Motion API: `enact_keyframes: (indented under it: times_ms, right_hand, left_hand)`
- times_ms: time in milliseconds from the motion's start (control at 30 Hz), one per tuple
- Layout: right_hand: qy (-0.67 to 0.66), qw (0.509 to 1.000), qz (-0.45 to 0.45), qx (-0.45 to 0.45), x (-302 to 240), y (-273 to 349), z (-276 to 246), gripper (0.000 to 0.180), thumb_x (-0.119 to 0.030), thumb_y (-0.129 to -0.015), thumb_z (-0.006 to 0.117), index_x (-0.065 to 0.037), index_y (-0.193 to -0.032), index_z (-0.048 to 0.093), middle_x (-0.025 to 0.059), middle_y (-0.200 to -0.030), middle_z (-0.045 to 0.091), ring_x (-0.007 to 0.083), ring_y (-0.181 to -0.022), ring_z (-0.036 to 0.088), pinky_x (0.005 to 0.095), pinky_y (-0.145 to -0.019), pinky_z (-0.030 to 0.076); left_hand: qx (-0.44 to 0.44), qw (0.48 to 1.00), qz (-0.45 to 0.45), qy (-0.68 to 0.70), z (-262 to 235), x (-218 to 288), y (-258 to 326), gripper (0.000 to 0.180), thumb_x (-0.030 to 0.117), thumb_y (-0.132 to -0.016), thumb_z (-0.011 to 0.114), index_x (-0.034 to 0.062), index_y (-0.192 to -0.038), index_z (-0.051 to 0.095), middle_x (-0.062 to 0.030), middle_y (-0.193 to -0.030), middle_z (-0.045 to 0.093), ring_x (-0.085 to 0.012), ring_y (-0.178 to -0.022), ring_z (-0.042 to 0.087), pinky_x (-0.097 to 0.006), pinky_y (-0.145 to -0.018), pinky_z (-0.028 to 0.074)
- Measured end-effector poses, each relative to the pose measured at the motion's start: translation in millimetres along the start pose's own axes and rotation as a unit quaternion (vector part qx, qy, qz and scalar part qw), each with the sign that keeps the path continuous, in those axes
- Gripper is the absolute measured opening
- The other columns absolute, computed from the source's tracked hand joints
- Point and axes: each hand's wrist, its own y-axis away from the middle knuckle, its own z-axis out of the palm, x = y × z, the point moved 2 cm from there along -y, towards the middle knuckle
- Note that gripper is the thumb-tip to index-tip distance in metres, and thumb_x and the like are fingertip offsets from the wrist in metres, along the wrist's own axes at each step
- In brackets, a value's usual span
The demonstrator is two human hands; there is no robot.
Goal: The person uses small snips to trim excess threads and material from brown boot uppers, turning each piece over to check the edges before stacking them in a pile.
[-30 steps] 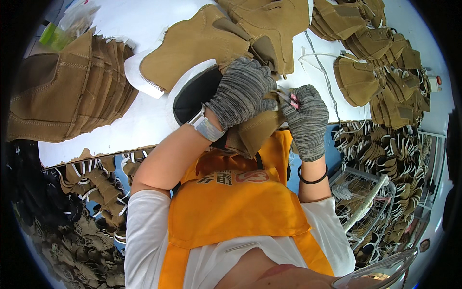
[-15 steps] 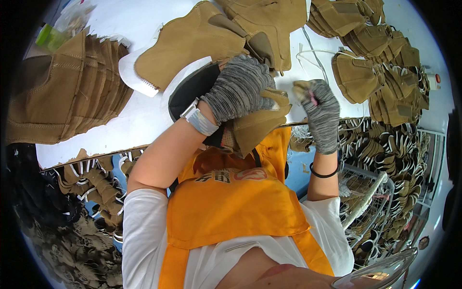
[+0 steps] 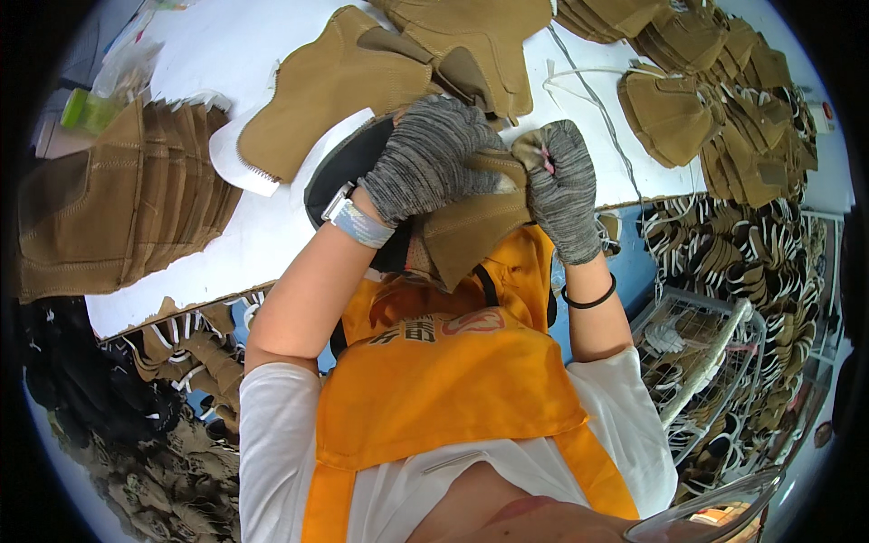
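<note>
One brown piece (image 3: 478, 228) juts beneath clamping left hand (image 3: 433, 161); right hand (image 3: 563, 185) clasps pink tool (image 3: 548, 164).

Dark characters (image 3: 407, 332) and a red emblem (image 3: 477, 323) mark the orange apron (image 3: 444, 389).

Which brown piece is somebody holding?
The brown piece in the left hand, nearest the orange apron; the other brown pieces on the table are in neither hand.

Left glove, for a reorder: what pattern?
The left glove is streaked light and dark grey, clearest in the head view.
</note>
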Motion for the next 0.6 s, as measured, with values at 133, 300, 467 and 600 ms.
enact_keyframes:
  times_ms: [133,300,467,600]
  right_hand:
    - [-0.177,0.942,0.281,0.051,-0.3,-3.2,-17.3,0.033,-0.036,-0.092,0.057,-0.003,-0.093,0.061,0.0012,-0.073,0.053,0.0103,-0.068,0.047,0.0229,-0.065,0.042]
    - [-0.135,0.972,0.169,-0.092,0.5,16.8,-32.1,0.042,-0.041,-0.095,0.048,-0.004,-0.108,0.063,0.0056,-0.077,0.056,0.0147,-0.069,0.053,0.0279,-0.064,0.045]
    - [0.041,0.988,0.056,-0.138,-9.5,9.5,-42.5,0.041,-0.037,-0.090,0.053,-0.009,-0.119,0.061,0.0100,-0.079,0.054,0.0242,-0.067,0.054,0.0321,-0.063,0.047]
    - [0.066,0.987,0.005,-0.149,-12.0,-1.6,-44.3,0.038,-0.033,-0.089,0.055,-0.011,-0.119,0.061,0.0097,-0.077,0.053,0.0238,-0.066,0.053,0.0326,-0.062,0.046]
  left_hand:
    - [0.004,1.000,-0.001,0.024,-3.8,4.1,0.8,0.038,0.031,-0.071,0.075,0.0081,-0.101,0.067,-0.0108,-0.098,0.061,-0.0292,-0.095,0.055,-0.040,-0.090,0.041]
    - [0.016,0.999,0.004,0.049,-1.3,2.6,0.9,0.038,0.030,-0.071,0.076,0.0077,-0.100,0.067,-0.0110,-0.098,0.061,-0.0294,-0.096,0.055,-0.040,-0.090,0.041]
    - [-0.002,0.999,-0.020,0.033,3.6,-1.8,-1.4,0.040,0.032,-0.071,0.076,0.0074,-0.101,0.067,-0.0109,-0.099,0.062,-0.0294,-0.095,0.055,-0.040,-0.090,0.041]
    - [0.051,0.998,0.021,0.020,1.7,-0.3,2.9,0.044,0.036,-0.071,0.076,0.0074,-0.103,0.067,-0.0110,-0.099,0.062,-0.0293,-0.094,0.056,-0.040,-0.089,0.042]
